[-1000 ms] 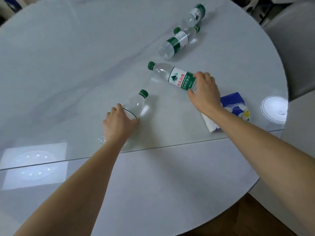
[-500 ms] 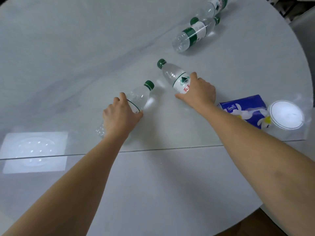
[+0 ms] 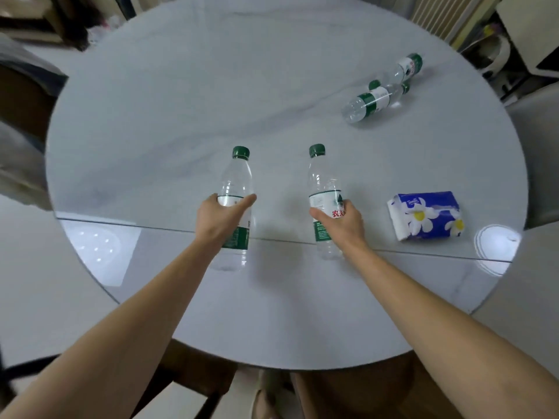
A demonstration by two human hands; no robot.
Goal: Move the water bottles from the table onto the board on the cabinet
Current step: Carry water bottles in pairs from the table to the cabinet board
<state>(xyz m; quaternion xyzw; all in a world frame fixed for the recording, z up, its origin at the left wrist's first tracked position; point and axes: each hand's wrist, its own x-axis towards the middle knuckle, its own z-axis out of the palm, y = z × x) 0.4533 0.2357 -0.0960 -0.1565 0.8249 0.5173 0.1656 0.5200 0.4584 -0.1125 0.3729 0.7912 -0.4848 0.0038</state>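
Note:
My left hand (image 3: 220, 220) grips a clear water bottle (image 3: 236, 179) with a green cap and holds it upright above the round grey table (image 3: 181, 86). My right hand (image 3: 340, 222) grips a second such bottle (image 3: 322, 179), also upright and lifted. Two more green-capped bottles lie on their sides at the table's far right: one nearer (image 3: 370, 102), one behind it (image 3: 405, 68). The cabinet and the board are out of view.
A blue tissue pack with white flowers (image 3: 426, 216) lies on the table right of my right hand. A bright round light reflection (image 3: 496, 240) sits near the right rim. Chairs stand at the left and right edges; furniture clutters the far right corner.
Both bottles lay on the table under my hands; now each hand has lifted its bottle upright off the surface. The view has pulled back and shows the whole table.

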